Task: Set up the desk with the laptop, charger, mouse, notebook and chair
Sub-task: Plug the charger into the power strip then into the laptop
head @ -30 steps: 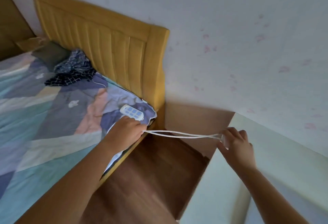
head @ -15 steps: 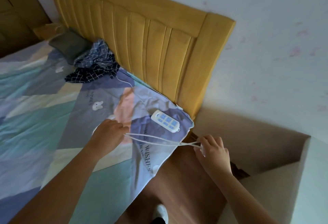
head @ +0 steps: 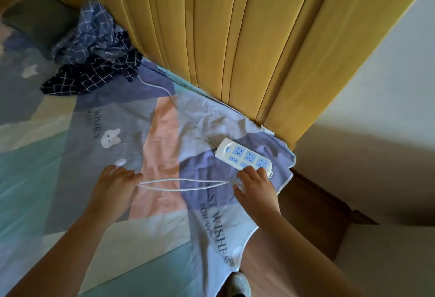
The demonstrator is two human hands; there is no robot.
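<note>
A white charger cable point(head: 183, 183) runs doubled between my two hands, low over the patterned bed sheet point(head: 70, 179). My left hand point(head: 115, 186) is closed on its left end. My right hand point(head: 255, 186) holds the right end, with its fingertips at the near edge of a white power strip point(head: 244, 156) with blue sockets. The strip lies on the bed's corner, and its own thin white cord point(head: 169, 94) leads up toward the headboard. The charger's plug is hidden in my hands.
The yellow padded headboard point(head: 235, 38) stands right behind the strip. A crumpled checked cloth point(head: 94, 61) and a dark pillow point(head: 37, 21) lie at the top left. Wood floor point(head: 306, 214) and a pale wall point(head: 388, 85) are to the right; my shoe point(head: 239, 285) shows below.
My view has swung left and closer to the bed. Both hands have moved over the sheet with the cable, and my right hand has reached the power strip.
</note>
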